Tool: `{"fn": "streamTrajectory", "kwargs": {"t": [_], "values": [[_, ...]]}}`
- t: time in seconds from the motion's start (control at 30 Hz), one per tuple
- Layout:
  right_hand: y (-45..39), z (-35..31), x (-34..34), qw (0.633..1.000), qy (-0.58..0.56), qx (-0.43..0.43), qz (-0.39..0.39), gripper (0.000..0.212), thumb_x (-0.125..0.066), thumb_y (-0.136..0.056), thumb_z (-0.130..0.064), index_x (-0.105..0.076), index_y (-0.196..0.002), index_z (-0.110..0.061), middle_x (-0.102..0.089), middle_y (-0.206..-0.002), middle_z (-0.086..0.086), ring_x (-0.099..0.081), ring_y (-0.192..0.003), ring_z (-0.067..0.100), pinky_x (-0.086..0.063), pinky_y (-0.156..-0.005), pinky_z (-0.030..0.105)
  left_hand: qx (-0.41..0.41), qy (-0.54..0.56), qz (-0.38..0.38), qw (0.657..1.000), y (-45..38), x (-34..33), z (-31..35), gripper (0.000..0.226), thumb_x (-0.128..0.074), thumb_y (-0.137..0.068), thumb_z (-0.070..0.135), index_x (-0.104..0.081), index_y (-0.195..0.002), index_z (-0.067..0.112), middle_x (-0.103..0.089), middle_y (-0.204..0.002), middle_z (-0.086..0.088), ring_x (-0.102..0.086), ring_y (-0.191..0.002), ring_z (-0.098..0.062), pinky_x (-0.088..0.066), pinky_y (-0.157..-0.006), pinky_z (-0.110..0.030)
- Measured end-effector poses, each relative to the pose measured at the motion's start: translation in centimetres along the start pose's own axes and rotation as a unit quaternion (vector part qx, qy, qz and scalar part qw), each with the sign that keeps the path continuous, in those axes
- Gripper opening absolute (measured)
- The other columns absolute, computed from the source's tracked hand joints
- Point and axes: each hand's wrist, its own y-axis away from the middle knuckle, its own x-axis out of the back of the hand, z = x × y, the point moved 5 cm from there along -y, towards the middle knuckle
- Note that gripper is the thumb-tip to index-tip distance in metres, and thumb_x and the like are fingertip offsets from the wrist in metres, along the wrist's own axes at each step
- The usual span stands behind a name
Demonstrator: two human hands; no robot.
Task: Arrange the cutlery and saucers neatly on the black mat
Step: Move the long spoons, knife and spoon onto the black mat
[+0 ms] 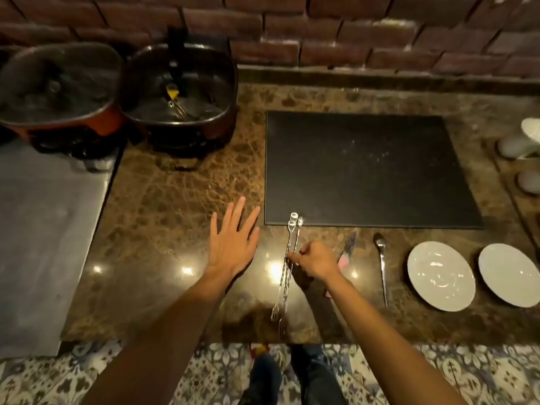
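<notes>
My right hand (314, 260) pinches two forks (287, 267); left hand (233, 244) flat, empty. Next: carry to black mat (365, 168), 12 o'clock.

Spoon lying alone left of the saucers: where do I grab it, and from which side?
Probably pinch the spoon mid-handle, coming from above. It lies flat on the marble counter, bowl toward the black mat, with free counter on both sides. The near saucer sits to its right, so approaching from the left looks safer.

A single head-worn camera looks steeply down from close above the near edge of the counter (181, 206), facing the brick wall (380, 39) behind it.
</notes>
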Motion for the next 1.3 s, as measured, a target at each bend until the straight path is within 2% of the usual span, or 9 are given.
{"fn": "streamTrajectory", "kwargs": {"t": [0.13,0.23,0.33,0.43,0.7,0.87,1.0,1.17,1.3], "values": [[-1.8,-0.1,-0.7,0.999,-0.024,-0.038,0.002,0.041,-0.070,-0.087,-0.040,-0.063,-0.064,-0.007,-0.058,-0.057,0.008,-0.055,-0.055,0.021,-0.047,-0.063,0.034,0.033,-0.021,-0.022,0.999,-1.1,-2.2,-1.1,0.057,-0.010,-0.106,0.057,-0.007,-0.162,0.045,0.003,-0.175,0.002,-0.001,-0.162,-0.023,-0.002,-0.128,-0.059],[-2.5,-0.5,-1.5,0.999,-0.015,-0.047,0.018,0.037,-0.072,-0.085,-0.040,-0.069,-0.077,-0.004,-0.066,-0.068,0.006,-0.063,-0.067,0.023,-0.045,-0.063,0.031,0.034,-0.023,-0.031,0.999,-1.3,-3.3,-1.3,0.057,-0.007,-0.106,0.056,-0.008,-0.162,0.043,-0.003,-0.175,0.001,-0.005,-0.162,-0.025,-0.003,-0.128,-0.060],[-3.0,-1.0,-1.9,0.998,-0.005,-0.058,0.038,0.025,-0.071,-0.084,-0.030,-0.066,-0.080,-0.006,-0.069,-0.082,0.012,-0.068,-0.077,0.029,-0.053,-0.067,0.036,0.038,-0.025,-0.032,0.998,-1.6,-4.0,-1.6,0.055,-0.006,-0.106,0.053,-0.009,-0.160,0.043,-0.010,-0.174,0.002,-0.006,-0.162,-0.023,-0.002,-0.128,-0.059],[-3.0,-1.6,-2.5,0.997,-0.001,-0.064,0.042,0.018,-0.070,-0.080,-0.023,-0.064,-0.080,-0.006,-0.068,-0.082,0.011,-0.068,-0.074,0.029,-0.059,-0.069,0.042,0.052,-0.016,-0.028,0.998,-1.5,-4.0,-1.5,0.054,-0.013,-0.106,0.048,-0.014,-0.160,0.045,-0.010,-0.174,0.005,-0.004,-0.162,-0.019,-0.001,-0.128,-0.056],[-3.7,-2.2,-4.3,0.999,0.000,-0.042,0.016,0.024,-0.070,-0.082,-0.028,-0.064,-0.078,-0.005,-0.066,-0.076,0.011,-0.061,-0.065,0.025,-0.049,-0.059,0.041,0.022,-0.048,0.042,0.998,-1.3,-3.8,-1.5,0.052,-0.033,-0.106,0.039,-0.034,-0.159,0.038,-0.028,-0.170,-0.001,-0.026,-0.158,-0.025,-0.023,-0.123,-0.061],[-6.2,-3.3,-1.1,0.995,-0.095,-0.008,0.012,0.023,-0.068,-0.077,-0.017,-0.060,-0.058,-0.006,-0.070,-0.058,0.014,-0.061,-0.049,0.019,-0.051,-0.057,0.031,0.021,-0.042,0.041,0.998,-1.7,-4.2,-1.9,0.054,-0.030,-0.105,0.050,-0.032,-0.159,0.042,-0.029,-0.170,0.000,-0.029,-0.157,-0.027,-0.022,-0.124,-0.061],[-10.6,-4.7,2.8,0.985,-0.169,0.001,0.030,0.013,-0.067,-0.081,-0.009,-0.062,-0.069,-0.010,-0.065,-0.051,0.006,-0.053,-0.034,0.002,-0.046,-0.047,0.016,0.040,-0.051,0.000,0.998,-2.0,-4.9,-2.3,0.058,-0.015,-0.104,0.060,-0.021,-0.160,0.047,-0.019,-0.173,0.005,-0.018,-0.160,-0.023,-0.011,-0.126,-0.059],[-17.2,-6.5,7.3,0.979,-0.188,-0.005,0.084,0.009,-0.065,-0.083,-0.011,-0.067,-0.075,-0.006,-0.068,-0.060,0.012,-0.058,-0.044,0.010,-0.055,-0.061,0.025,0.042,-0.064,-0.001,0.997,-1.9,-4.6,-2.1,0.058,-0.021,-0.104,0.058,-0.026,-0.160,0.042,-0.021,-0.172,0.003,-0.020,-0.160,-0.024,-0.015,-0.125,-0.059],[-20.9,-7.5,9.4,0.977,-0.176,-0.015,0.124,0.011,-0.063,-0.083,-0.012,-0.067,-0.074,-0.008,-0.065,-0.055,0.006,-0.051,-0.031,0.001,-0.046,-0.045,0.009,0.040,-0.062,0.002,0.997,-1.9,-4.5,-2.1,0.059,-0.023,-0.105,0.057,-0.024,-0.161,0.041,-0.021,-0.172,0.003,-0.020,-0.159,-0.024,-0.015,-0.126,-0.059]]}}
